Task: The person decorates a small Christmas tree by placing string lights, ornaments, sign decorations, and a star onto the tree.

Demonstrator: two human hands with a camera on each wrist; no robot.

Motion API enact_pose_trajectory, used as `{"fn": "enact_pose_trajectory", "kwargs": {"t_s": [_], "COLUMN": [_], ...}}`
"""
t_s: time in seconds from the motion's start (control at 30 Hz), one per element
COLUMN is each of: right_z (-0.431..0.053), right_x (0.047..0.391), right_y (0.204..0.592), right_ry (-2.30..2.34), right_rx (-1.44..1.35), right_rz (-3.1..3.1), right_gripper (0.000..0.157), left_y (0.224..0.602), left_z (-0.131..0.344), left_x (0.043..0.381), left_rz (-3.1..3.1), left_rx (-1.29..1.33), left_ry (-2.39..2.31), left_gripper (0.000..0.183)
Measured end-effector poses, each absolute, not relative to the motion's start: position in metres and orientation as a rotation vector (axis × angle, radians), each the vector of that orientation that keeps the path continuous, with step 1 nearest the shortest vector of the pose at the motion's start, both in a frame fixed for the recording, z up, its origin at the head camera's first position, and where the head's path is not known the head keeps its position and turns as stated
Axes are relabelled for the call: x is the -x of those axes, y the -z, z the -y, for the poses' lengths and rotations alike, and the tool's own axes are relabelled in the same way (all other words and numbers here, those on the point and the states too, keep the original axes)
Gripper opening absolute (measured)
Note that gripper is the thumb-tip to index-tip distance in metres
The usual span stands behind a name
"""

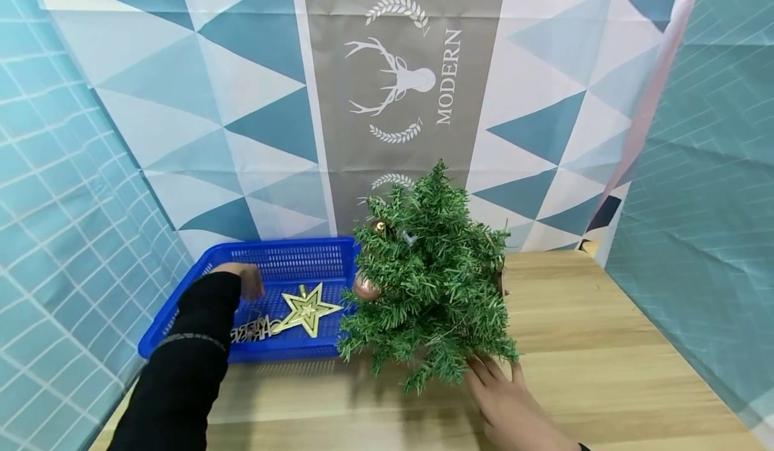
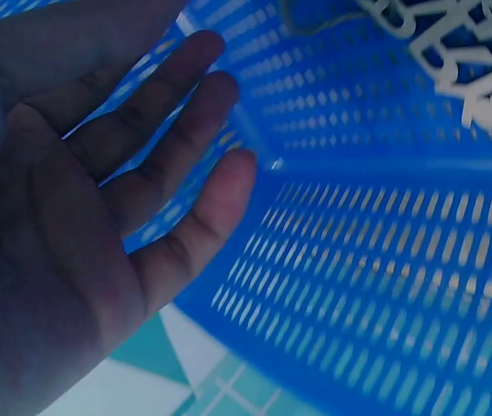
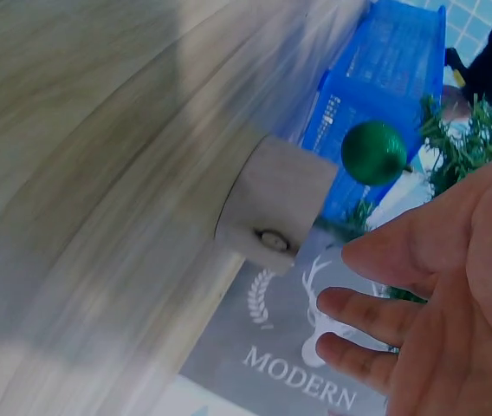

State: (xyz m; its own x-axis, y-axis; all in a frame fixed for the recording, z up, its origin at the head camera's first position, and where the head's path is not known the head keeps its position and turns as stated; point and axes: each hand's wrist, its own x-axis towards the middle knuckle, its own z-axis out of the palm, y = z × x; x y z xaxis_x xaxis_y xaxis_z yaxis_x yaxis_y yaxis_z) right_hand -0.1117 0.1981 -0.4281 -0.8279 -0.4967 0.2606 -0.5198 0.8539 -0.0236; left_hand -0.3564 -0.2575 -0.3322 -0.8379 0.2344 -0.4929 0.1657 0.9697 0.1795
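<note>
Inside the blue basket, my left hand hovers at the left end with loosely bent fingers; the left wrist view shows nothing in its palm. A gold star and a gold lettering ornament lie on the basket floor nearby. My right hand reaches under the front branches of a small green Christmas tree. Its fingers look fairly straight beside the tree's light base, and contact with the trunk is hidden. A green ball hangs low on the tree.
The tree stands on a wooden table, just right of the basket. A pinkish ball and a small gold bell hang on its left side. Behind rises a patterned cloth, with tiled sheets on both sides.
</note>
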Motion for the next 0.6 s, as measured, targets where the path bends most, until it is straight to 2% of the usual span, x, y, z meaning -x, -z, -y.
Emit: {"fn": "enact_pose_trajectory", "kwargs": {"t_s": [0.1,0.23,0.3,0.47,0.6], "right_z": [-0.203,-0.208,-0.208,-0.209,-0.209], "right_x": [0.111,0.111,0.111,0.111,0.113], "right_y": [0.432,0.434,0.436,0.44,0.442], "right_ry": [-0.146,-0.179,-0.189,-0.167,-0.163], "right_rx": [-0.78,-0.764,-0.758,-0.778,-0.795], "right_rz": [2.752,2.749,2.747,2.674,2.655], "right_gripper": [0.073,0.084,0.081,0.06,0.064], "left_y": [0.345,0.362,0.371,0.407,0.423], "left_z": [0.252,0.246,0.245,0.256,0.266], "left_x": [0.35,0.353,0.359,0.385,0.393], "left_rz": [-2.622,-2.639,-2.606,-2.553,-2.567], "left_rx": [-0.253,-0.247,-0.256,-0.302,-0.334], "left_ry": [-0.06,-0.021,0.023,0.091,0.14], "left_gripper": [0.021,0.026,0.029,0.043,0.039]}}
